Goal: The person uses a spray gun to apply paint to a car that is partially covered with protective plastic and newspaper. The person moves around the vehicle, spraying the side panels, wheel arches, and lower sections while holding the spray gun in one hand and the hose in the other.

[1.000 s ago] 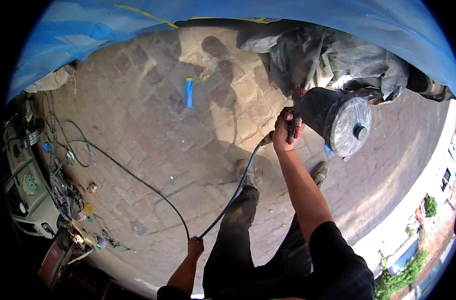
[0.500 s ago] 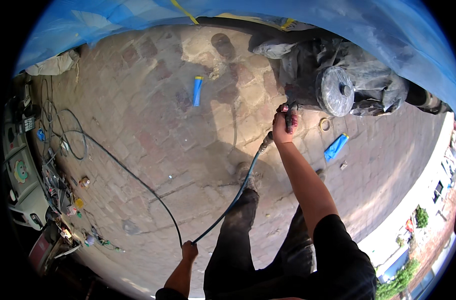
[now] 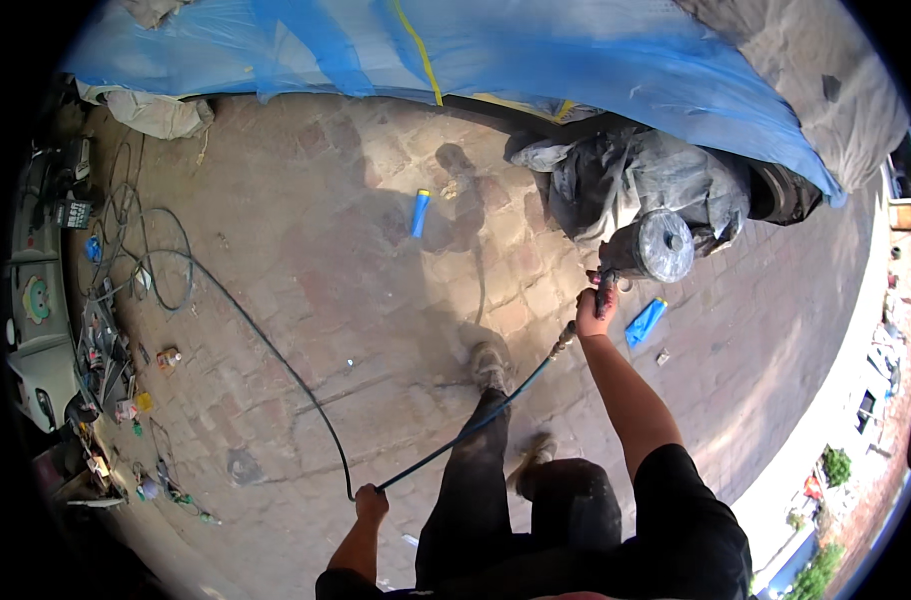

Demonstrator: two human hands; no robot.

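My right hand (image 3: 594, 313) is closed round the grip of a paint spray gun (image 3: 606, 290), with dark red stains on the fingers. A round cup with a pale lid (image 3: 666, 246) sits on top of the gun. From the grip's lower end, past a metal coupling, an air hose (image 3: 496, 402) runs down to my left hand (image 3: 372, 502), which is closed on it. Beyond the cup, crumpled grey plastic sheeting (image 3: 656, 180) wraps a bulky shape. Blue plastic film (image 3: 576, 60) hangs across the far side.
Blue-and-yellow masking film rolls (image 3: 421, 213) (image 3: 646, 322) lie on the stone paving (image 3: 276, 370). Hose coils (image 3: 166, 262) loop at the left, near scattered tools and parts (image 3: 104, 345) and a parked vehicle (image 3: 38, 310). A pale cloth bundle (image 3: 156, 112) lies at far left.
The spray gun in my right hand has come nearer and slightly right, away from the wrapped shape. My right foot has moved back. My left hand keeps its hold on the hose.
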